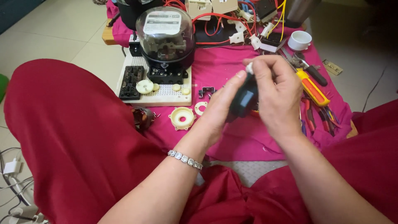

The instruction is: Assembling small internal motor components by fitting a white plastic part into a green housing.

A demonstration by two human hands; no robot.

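Observation:
My left hand and my right hand meet over a pink cloth, both gripping a small dark boxy part. A small white piece sits at its top, pinched by the right hand's fingertips. A silver bracelet circles my left wrist. My red-clothed knees frame the scene.
An electric meter with a clear dome stands on a white perforated board with cream discs. A cream round cap and ring lie on the cloth. A yellow-handled screwdriver, pliers, a white cup and red wires lie to the right and behind.

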